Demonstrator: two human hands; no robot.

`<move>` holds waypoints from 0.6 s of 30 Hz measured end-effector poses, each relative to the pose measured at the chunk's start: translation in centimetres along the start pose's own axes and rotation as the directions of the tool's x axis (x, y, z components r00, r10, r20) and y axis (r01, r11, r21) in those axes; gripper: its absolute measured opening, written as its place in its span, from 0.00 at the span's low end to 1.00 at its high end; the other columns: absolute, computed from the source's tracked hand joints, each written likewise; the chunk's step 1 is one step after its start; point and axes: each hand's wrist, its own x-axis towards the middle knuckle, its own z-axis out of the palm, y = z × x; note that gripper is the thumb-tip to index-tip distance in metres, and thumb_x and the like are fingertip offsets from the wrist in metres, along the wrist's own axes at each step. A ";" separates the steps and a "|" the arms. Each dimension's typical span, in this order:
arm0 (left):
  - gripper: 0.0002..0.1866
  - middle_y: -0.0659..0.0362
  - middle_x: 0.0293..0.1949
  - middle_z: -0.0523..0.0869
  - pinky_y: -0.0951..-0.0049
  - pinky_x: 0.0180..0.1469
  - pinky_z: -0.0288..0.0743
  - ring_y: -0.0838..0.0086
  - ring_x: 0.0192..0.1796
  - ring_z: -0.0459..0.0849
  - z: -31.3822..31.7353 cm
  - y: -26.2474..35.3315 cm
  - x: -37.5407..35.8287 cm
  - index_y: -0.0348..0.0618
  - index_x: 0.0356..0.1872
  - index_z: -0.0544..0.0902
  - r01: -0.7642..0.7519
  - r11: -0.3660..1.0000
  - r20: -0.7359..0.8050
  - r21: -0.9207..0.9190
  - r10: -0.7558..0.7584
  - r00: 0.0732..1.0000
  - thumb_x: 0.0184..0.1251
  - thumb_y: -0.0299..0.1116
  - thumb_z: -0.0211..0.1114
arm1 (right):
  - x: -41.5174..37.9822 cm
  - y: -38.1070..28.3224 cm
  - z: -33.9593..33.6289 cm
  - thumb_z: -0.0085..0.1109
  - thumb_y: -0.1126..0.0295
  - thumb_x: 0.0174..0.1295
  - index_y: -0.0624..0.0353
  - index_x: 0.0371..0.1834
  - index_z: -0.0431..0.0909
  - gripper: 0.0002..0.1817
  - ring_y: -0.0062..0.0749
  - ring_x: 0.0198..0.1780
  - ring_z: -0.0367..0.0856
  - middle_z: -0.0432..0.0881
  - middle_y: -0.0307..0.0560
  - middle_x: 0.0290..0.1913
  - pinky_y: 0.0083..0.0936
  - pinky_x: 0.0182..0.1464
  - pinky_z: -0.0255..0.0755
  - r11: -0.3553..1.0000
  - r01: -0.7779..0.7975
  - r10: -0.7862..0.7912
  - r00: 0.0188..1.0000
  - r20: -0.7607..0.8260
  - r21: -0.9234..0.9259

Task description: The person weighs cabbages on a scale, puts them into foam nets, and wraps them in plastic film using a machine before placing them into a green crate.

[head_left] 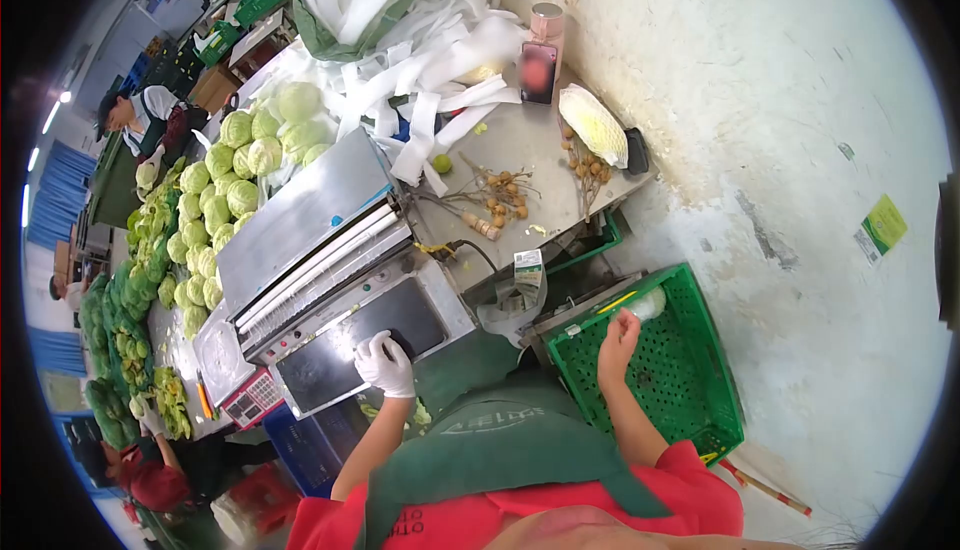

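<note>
My left hand (385, 364), in a white glove, is over the black plate (395, 325) of a film-wrapping machine (310, 250). Its fingers are curled in and I see nothing in them. My right hand (619, 344) is bare and raised above the near side of a green plastic crate (715, 335). Its fingers are bent together with nothing visible between them. Beyond those fingers, a pale round vegetable (650, 303), seemingly wrapped, lies in the crate's far corner.
Cabbages (215, 200) are heaped left of the machine, by a red scale (252, 398). On the table are longans (505, 190), a napa cabbage in foam net (595, 127), a phone (538, 72) and white foam strips (430, 70). Co-workers (150, 125) stand at left; a wall is at right.
</note>
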 end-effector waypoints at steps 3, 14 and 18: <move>0.08 0.59 0.33 0.77 0.61 0.38 0.68 0.61 0.36 0.76 0.1 -0.1 -0.1 0.53 0.34 0.80 0.005 1.000 -0.010 -0.014 -0.005 1.000 0.53 0.26 0.61 | 0.4 -1.9 0.7 0.48 0.75 0.64 0.63 0.53 0.70 0.15 0.26 0.45 0.67 0.71 0.42 0.46 0.23 0.52 0.64 0.999 0.053 -0.053 0.998 0.022 0.002; 0.09 0.60 0.32 0.77 0.62 0.39 0.68 0.62 0.35 0.76 -0.1 0.0 0.1 0.52 0.34 0.80 -0.002 0.999 -0.014 -0.036 0.001 1.000 0.52 0.26 0.60 | 0.0 -2.1 2.2 0.48 0.76 0.62 0.63 0.50 0.71 0.14 0.28 0.47 0.70 0.72 0.45 0.48 0.24 0.53 0.66 0.998 0.058 -0.059 0.993 0.103 0.013; 0.08 0.60 0.32 0.78 0.63 0.39 0.67 0.63 0.36 0.76 -0.3 0.2 0.2 0.52 0.34 0.80 -0.017 1.000 -0.016 -0.016 0.017 1.000 0.52 0.26 0.60 | -0.3 -1.5 2.2 0.48 0.76 0.61 0.63 0.50 0.71 0.13 0.28 0.47 0.71 0.73 0.45 0.48 0.25 0.53 0.66 0.998 0.048 -0.052 0.993 0.105 0.041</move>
